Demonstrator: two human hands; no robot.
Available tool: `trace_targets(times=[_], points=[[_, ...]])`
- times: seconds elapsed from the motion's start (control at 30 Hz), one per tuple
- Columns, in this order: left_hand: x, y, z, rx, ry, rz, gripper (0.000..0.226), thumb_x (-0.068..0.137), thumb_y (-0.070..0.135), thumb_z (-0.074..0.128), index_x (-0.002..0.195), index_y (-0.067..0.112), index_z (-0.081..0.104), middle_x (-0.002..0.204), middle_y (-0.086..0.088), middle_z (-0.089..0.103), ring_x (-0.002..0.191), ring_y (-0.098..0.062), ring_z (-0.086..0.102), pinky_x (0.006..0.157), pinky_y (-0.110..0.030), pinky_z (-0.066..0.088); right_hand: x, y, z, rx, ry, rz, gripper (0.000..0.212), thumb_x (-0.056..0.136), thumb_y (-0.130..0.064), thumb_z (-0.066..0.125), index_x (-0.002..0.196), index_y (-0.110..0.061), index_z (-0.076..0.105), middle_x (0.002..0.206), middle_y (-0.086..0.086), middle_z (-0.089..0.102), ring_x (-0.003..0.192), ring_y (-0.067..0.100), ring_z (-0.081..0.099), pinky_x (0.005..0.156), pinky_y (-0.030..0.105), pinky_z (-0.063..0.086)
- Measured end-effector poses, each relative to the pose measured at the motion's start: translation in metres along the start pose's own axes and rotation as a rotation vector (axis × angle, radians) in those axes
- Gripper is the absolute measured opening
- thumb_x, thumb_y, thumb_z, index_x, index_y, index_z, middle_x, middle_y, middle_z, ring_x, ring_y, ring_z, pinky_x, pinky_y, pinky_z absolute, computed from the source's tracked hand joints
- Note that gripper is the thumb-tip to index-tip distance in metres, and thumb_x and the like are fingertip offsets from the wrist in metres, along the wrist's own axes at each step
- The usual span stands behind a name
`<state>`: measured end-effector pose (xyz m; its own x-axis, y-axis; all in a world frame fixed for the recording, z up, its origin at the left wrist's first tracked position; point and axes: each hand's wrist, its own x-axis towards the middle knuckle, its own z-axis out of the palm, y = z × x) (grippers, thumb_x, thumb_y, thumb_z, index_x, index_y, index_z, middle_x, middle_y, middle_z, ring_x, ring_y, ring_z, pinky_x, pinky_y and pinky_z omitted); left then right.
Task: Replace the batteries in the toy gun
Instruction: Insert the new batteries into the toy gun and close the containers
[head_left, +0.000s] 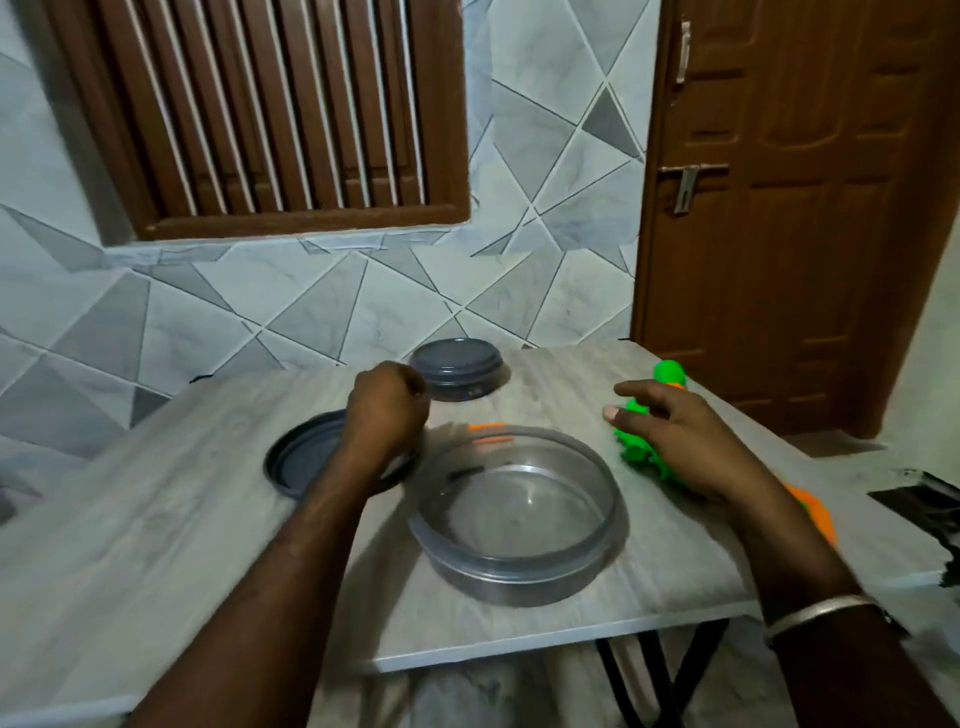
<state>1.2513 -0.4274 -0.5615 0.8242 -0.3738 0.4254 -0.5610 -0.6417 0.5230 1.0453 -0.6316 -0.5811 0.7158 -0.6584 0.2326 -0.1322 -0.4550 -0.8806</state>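
Observation:
The green toy gun (636, 447) lies on the table's right side, with an orange part showing near the right edge. My right hand (685, 447) lies over its middle with fingers spread and loosely bent, not gripping it. My left hand (389, 410) is curled into a fist above a loose grey lid (293, 457), and nothing shows between its fingers. A clear round container (519, 514) stands between my hands. Blurred orange streaks (491, 434) and a small dark piece (465, 473) show at its far rim. No batteries are visible.
A second round container with a grey lid (457, 366) stands shut at the back of the grey wood-grain table (156, 519). The table's right edge runs just past the gun. A tiled wall, a barred window and a brown door (779, 208) stand behind.

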Motion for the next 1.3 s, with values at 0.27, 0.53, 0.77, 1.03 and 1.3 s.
trace_targets(times=[0.27, 0.53, 0.77, 1.03, 1.3], points=[[-0.011, -0.052, 0.012, 0.170, -0.242, -0.103, 0.013, 0.083, 0.023, 0.075, 0.089, 0.012, 0.077, 0.081, -0.005, 0.072, 0.076, -0.019, 0.066, 0.076, -0.034, 0.056, 0.001, -0.009, 0.034, 0.275, -0.070, 0.084, 0.037, 0.092, -0.042, 0.061, 0.118, -0.018, 0.069, 0.118, -0.002, 0.066, 0.112, 0.017, 0.058, 0.100, 0.033, 0.043], [-0.014, -0.048, 0.017, 0.157, -0.092, -0.069, 0.019, 0.086, 0.027, 0.072, 0.071, 0.018, 0.070, 0.063, 0.001, 0.064, 0.067, -0.021, 0.066, 0.066, -0.035, 0.055, -0.003, 0.001, 0.039, 0.325, -0.085, 0.103, 0.035, 0.093, -0.046, 0.057, 0.109, -0.019, 0.073, 0.118, 0.005, 0.065, 0.114, 0.020, 0.058, 0.101, 0.033, 0.044], [-0.021, -0.009, -0.020, -0.049, 0.305, 0.135, 0.015, 0.081, 0.022, 0.072, 0.083, 0.008, 0.068, 0.083, -0.013, 0.069, 0.081, -0.034, 0.064, 0.069, -0.036, 0.047, -0.003, 0.006, 0.046, 0.404, -0.083, 0.122, 0.031, 0.092, -0.043, 0.061, 0.103, -0.019, 0.076, 0.118, 0.002, 0.069, 0.115, 0.022, 0.062, 0.104, 0.040, 0.047], [-0.021, 0.036, -0.051, -1.044, 0.442, -0.058, 0.017, 0.091, 0.027, 0.064, 0.086, 0.010, 0.066, 0.071, 0.006, 0.061, 0.063, -0.006, 0.054, 0.060, -0.022, 0.046, -0.011, -0.002, 0.053, 0.457, 0.013, 0.084, 0.038, 0.095, -0.043, 0.055, 0.118, -0.015, 0.068, 0.118, 0.006, 0.067, 0.112, 0.017, 0.061, 0.104, 0.036, 0.045], [-0.046, 0.034, -0.020, -1.430, -0.031, -0.465, 0.021, 0.088, 0.006, 0.051, 0.094, 0.000, 0.071, 0.081, -0.012, 0.073, 0.067, -0.023, 0.068, 0.062, -0.030, 0.058, -0.017, -0.011, 0.053, 0.724, -0.028, 0.040, 0.049, 0.101, -0.049, 0.039, 0.120, -0.016, 0.069, 0.117, 0.003, 0.072, 0.115, 0.019, 0.064, 0.106, 0.042, 0.045]])
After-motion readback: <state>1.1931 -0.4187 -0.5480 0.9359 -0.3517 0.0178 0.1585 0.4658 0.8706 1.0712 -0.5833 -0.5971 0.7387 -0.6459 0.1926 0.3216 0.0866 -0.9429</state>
